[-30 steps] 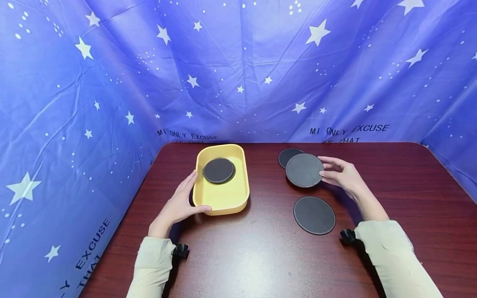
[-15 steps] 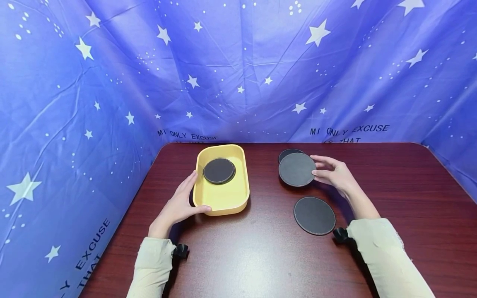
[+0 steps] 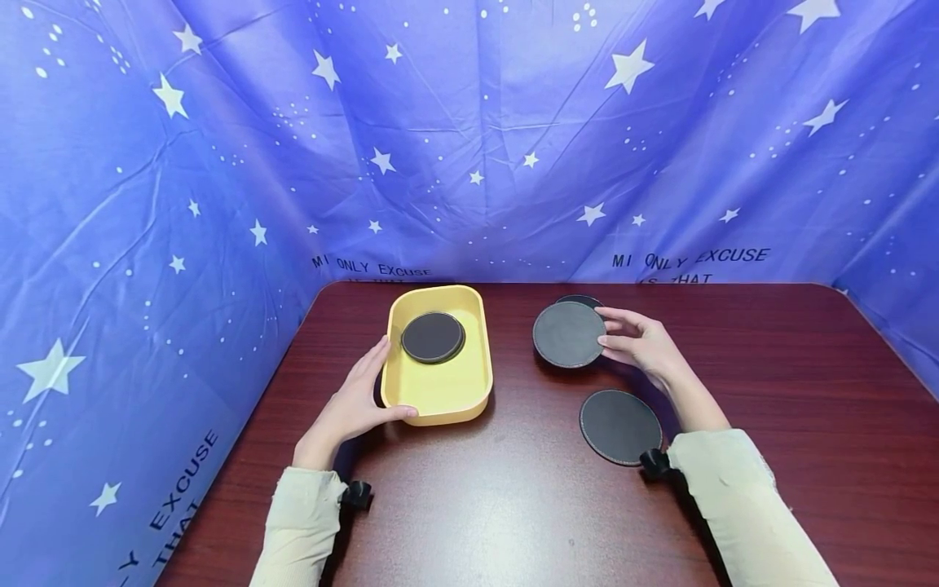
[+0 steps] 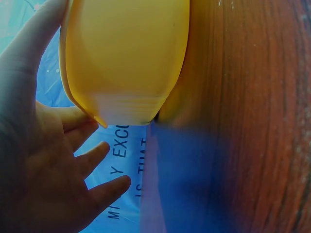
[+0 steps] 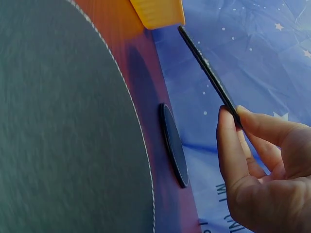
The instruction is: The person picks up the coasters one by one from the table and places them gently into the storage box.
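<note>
My right hand (image 3: 645, 346) pinches a round black coaster (image 3: 569, 334) by its right edge, held above the table. The right wrist view shows this coaster (image 5: 209, 73) edge-on between thumb and fingers. Behind it a second coaster (image 3: 581, 300) lies partly hidden at the back. A third coaster (image 3: 620, 426) lies flat nearer the front. My left hand (image 3: 355, 401) rests against the left side of a yellow tray (image 3: 440, 417), thumb at its front rim, fingers spread and fairly straight. Inside the tray lie stacked dark coasters (image 3: 433, 337); how many is unclear.
A dark red wood-grain table (image 3: 499, 505) bears everything. Blue cloth (image 3: 477, 122) with white stars hangs behind and to the left. Black straps (image 3: 655, 464) sit at both wrists. The right wrist strap overlaps the front coaster's edge in the head view.
My right hand has carried its coaster leftward toward the tray, covering more of the coaster at the back. My left hand and the tray have stayed in place.
</note>
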### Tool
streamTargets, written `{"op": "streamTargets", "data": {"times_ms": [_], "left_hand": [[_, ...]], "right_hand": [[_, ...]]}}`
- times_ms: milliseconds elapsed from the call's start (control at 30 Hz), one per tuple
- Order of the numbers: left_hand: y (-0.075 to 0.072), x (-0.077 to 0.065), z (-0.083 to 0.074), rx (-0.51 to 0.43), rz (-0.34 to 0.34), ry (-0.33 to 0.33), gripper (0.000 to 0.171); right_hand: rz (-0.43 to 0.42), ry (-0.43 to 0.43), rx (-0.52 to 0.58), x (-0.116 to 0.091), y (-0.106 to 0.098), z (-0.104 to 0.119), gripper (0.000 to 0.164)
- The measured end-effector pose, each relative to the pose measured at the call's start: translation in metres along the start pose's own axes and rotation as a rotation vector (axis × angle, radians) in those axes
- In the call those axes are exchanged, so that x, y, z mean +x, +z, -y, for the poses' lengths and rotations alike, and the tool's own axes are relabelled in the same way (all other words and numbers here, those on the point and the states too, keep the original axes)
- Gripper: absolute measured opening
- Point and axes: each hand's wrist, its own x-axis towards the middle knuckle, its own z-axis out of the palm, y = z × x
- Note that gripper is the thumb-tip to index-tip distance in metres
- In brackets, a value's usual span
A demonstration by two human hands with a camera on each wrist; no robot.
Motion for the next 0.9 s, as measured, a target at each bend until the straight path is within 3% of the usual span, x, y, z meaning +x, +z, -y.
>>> {"op": "streamTargets", "data": {"times_ms": [900], "left_hand": [[-0.001, 0.0, -0.003, 0.0, 0.006, -0.008, 0.117]], "right_hand": [[0.045, -0.004, 0.018, 0.025, 0.055, 0.009, 0.059]]}}
